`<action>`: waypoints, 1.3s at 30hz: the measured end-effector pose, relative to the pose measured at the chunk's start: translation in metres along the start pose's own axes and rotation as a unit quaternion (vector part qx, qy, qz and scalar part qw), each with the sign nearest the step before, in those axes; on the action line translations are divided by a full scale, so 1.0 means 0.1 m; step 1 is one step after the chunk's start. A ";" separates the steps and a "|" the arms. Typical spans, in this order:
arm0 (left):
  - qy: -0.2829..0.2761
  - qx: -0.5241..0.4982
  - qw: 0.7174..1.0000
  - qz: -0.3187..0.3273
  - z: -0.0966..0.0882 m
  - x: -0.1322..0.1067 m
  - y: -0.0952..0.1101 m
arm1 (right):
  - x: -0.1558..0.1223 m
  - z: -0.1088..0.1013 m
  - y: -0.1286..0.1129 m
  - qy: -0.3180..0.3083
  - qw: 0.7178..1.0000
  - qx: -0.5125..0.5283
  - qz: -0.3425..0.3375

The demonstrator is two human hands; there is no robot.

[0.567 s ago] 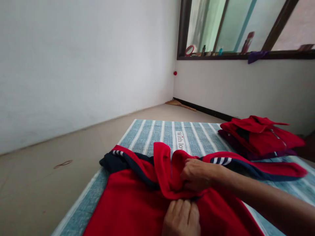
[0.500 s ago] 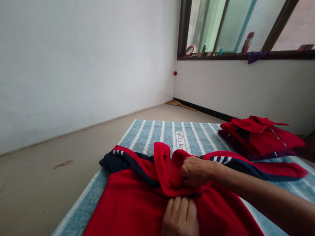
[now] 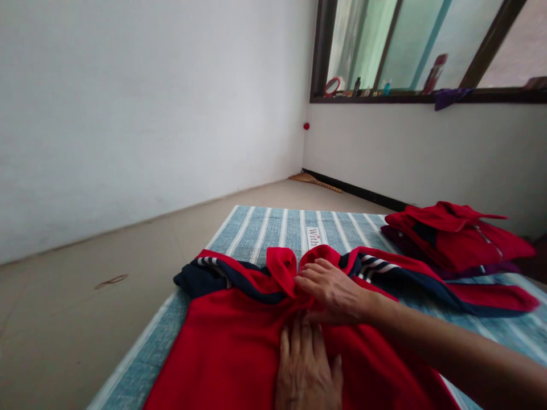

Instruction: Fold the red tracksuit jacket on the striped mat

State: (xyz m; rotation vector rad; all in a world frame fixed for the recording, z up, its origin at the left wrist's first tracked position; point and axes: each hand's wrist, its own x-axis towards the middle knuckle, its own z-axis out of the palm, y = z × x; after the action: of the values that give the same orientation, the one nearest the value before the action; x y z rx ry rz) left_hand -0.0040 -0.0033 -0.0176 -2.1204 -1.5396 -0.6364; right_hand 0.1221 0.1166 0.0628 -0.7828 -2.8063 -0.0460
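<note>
A red jacket (image 3: 231, 336) with navy panels and white stripes lies spread on a blue-and-white striped cover, its collar away from me. My left hand (image 3: 306, 364) rests palm down on the jacket's front just below the collar, fingers stretched out. Reaching in from the right, my right hand (image 3: 335, 291) lies over the base of the collar (image 3: 282, 267), its fingers extended and its thumb near my left fingertips. The right sleeve (image 3: 465, 290) stretches out across the cover, while the left one is bunched at the shoulder.
Folded red and purple garments (image 3: 457, 236) are stacked on the right of the striped cover (image 3: 252, 228). A hand broom (image 3: 316, 181) lies on the floor by the far corner, and a thin loop (image 3: 111, 281) at left. Small items and a purple cloth (image 3: 450, 98) sit along the windowsill.
Both hands have opened from closed grips on the fabric and now lie flatter. The collar, earlier raised and pulled together, has settled lower and farther from me.
</note>
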 end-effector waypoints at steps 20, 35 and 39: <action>-0.128 -0.029 0.985 -0.109 0.01 0.00 0.09 | 0.62 0.40 0.13 0.026 0.993 -0.045 0.104; -0.220 -0.042 0.969 -0.104 -0.05 0.10 0.07 | 0.37 0.73 0.01 0.067 0.975 0.019 0.210; -0.235 -0.052 0.967 -0.083 -0.07 0.07 0.03 | 0.36 0.74 0.01 0.051 0.970 0.022 0.236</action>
State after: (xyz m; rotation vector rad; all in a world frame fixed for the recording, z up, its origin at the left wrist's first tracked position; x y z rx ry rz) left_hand -0.0003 -0.0032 -0.0076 -2.3571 -1.9866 -0.2765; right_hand 0.0770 0.1425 -0.0009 -1.3695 -2.4440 0.0530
